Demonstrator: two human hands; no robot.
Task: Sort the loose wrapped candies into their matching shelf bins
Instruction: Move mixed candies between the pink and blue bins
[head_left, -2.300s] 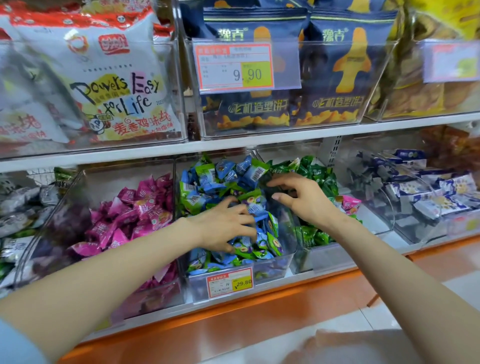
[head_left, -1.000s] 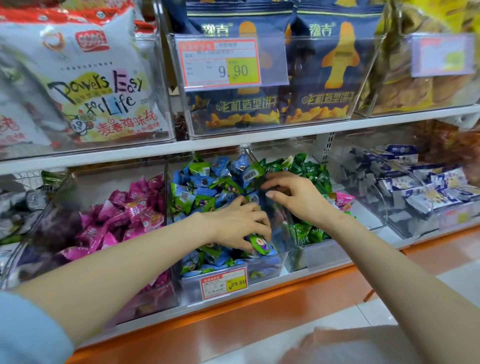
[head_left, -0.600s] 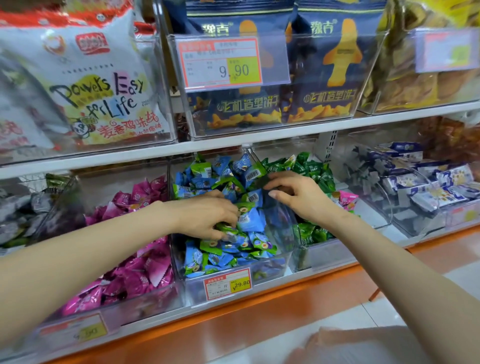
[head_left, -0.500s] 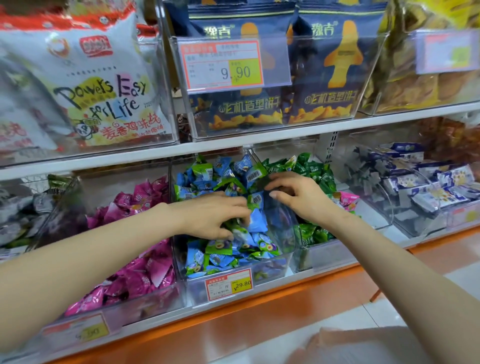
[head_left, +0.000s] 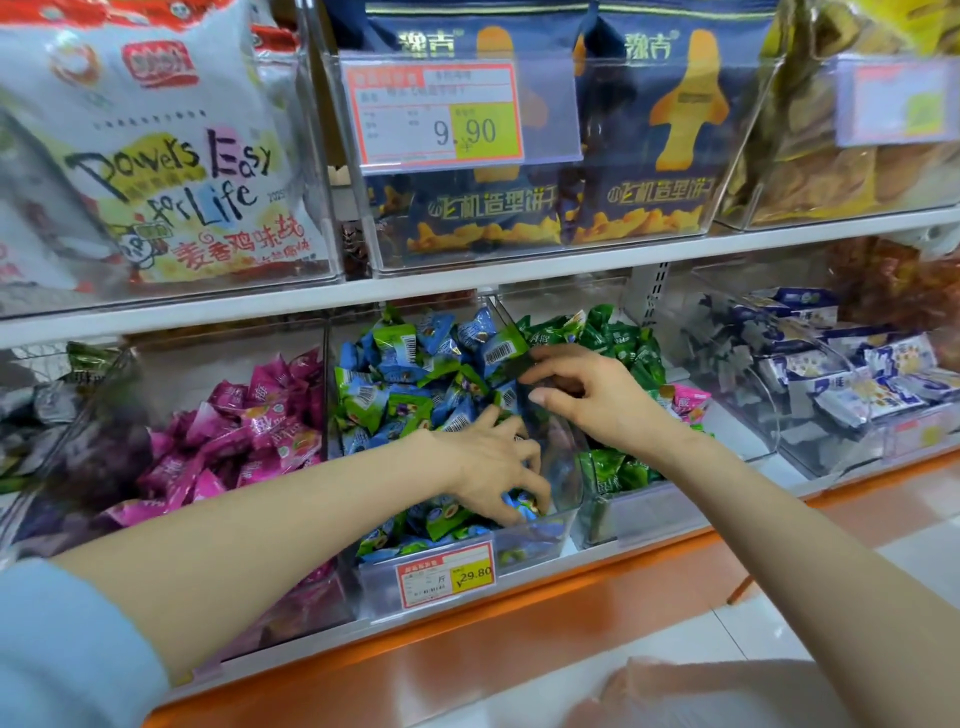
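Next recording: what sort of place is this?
Most likely a shop's snack aisle: clear bins of loose wrapped candies on shelves, price tags reading 9.90 and 29.80, and bagged snacks above.

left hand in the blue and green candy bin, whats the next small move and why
Probably lift the left hand out with the candy that its fingers curl over at the front of the middle bin. The right hand pinches the clear wall, steadying the bin, so a short upward pull looks free.
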